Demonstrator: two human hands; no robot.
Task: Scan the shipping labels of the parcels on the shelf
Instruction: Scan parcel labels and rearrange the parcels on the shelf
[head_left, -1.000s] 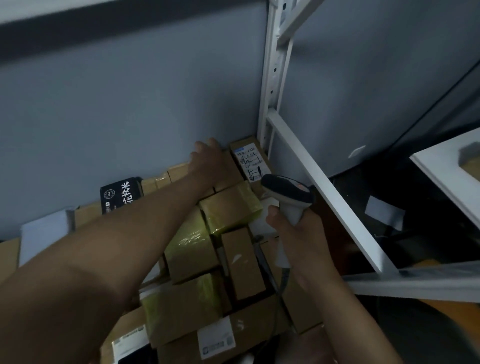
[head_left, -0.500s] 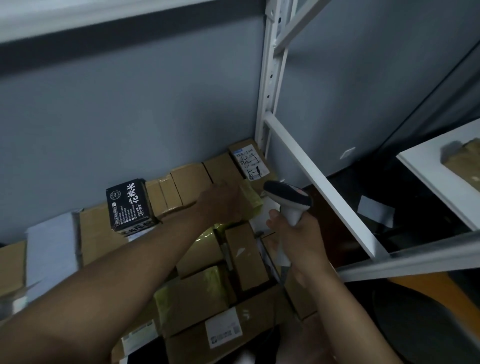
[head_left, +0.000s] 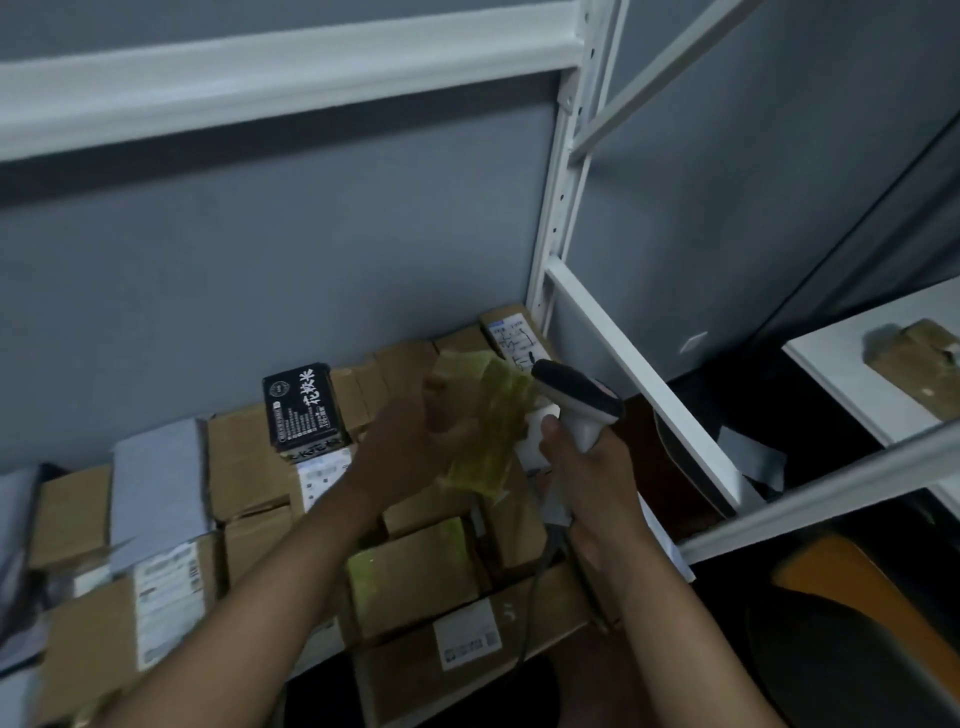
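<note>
The left hand (head_left: 415, 447) grips a yellow-taped parcel (head_left: 488, 421) lifted above the boxes near the shelf's right end, and just right of it the right hand (head_left: 582, 467) is closed around the handle of a white scanner (head_left: 576, 405). Tilted loosely like this, the parcel could slip onto the stack or give a misread. Its label is not visible, and motion blur hides the fingers.

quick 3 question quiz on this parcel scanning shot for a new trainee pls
1. True or false: the left hand holds a yellow-taped parcel lifted off the pile.
2. What does the right hand have in its grip? A) a tape gun B) a scanner C) a phone
3. What colour is the box with white characters standing at the back?

Key: 1 true; 2 B; 3 black
</note>
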